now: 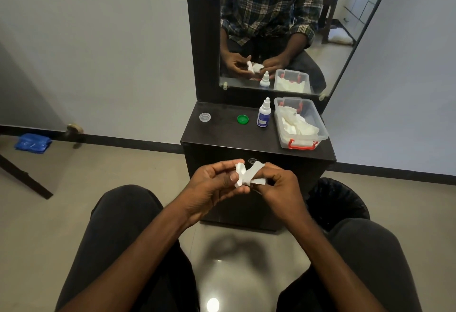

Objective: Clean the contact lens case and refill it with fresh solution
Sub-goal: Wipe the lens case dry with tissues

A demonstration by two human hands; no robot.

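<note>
Head view, frame centre: left hand (217, 183) pinches the lens case (239, 172); right hand (276, 183) grips tissue (254, 175). Twisting the tissue into each well should dry it thoroughly.

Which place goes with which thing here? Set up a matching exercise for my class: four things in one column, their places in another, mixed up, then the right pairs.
Things
1. green cap
2. clear cap
3. solution bottle
4. white tissue

Places
A. held between both hands, in front of the cabinet
B. standing just left of the clear plastic box
C. lying far left on the cabinet top
D. lying on the cabinet top between the clear cap and the bottle

Pairs: 1-D, 2-C, 3-B, 4-A
</note>
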